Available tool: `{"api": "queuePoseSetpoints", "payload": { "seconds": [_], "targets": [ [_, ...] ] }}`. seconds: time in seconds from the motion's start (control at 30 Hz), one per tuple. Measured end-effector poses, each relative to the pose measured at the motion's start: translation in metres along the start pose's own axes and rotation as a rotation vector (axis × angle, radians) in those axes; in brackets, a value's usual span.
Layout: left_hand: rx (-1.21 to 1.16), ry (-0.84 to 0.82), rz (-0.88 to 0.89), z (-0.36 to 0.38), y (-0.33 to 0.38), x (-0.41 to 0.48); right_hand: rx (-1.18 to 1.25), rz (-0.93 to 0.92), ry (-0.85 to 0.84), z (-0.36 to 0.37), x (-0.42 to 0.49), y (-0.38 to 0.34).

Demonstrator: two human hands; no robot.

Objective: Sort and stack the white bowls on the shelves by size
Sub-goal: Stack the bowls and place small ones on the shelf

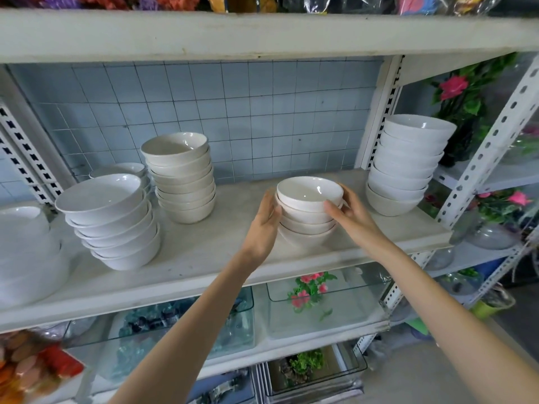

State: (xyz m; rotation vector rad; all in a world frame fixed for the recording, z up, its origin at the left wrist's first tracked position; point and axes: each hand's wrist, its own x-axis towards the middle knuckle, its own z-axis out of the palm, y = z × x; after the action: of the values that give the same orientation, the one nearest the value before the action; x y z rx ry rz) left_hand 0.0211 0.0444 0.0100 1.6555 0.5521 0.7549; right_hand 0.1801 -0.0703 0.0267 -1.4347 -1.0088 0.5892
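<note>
Short stack (307, 220) sits mid-shelf (204, 258) with a hand either side: left hand (264, 225) flat against it, right hand (350, 217) wrapped round the top. I'd square the rims up gently (they look a bit offset) before letting go, so nothing wobbles.

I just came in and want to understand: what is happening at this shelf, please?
A person is arranging white bowls. The left hand presses one side of a short stack in the middle of the shelf, and the right hand grips the other side. A taller stack stands to its right, a cream stack to its left.
</note>
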Motion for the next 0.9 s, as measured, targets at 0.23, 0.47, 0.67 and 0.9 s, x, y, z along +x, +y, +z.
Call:
{"api": "queuePoseSetpoints", "payload": {
  "seconds": [0.23, 0.47, 0.67, 0.9],
  "targets": [
    [0.025, -0.012, -0.095, -0.007, -0.007, -0.01, -0.017, 0.066, 0.048, -0.01, -0.015, 0.01],
    [-0.008, 0.03, -0.072, -0.011, 0.013, -0.003, -0.026, 0.047, 0.1, -0.014, -0.016, -0.002],
    [0.001, 0.002, -0.001, 0.0, 0.019, 0.005, -0.025, 0.034, 0.059, 0.004, -0.004, -0.009],
    [0.018, -0.002, 0.097, 0.004, 0.018, 0.004, -0.021, 0.004, 0.067, 0.003, -0.008, -0.005]
  ]
}}
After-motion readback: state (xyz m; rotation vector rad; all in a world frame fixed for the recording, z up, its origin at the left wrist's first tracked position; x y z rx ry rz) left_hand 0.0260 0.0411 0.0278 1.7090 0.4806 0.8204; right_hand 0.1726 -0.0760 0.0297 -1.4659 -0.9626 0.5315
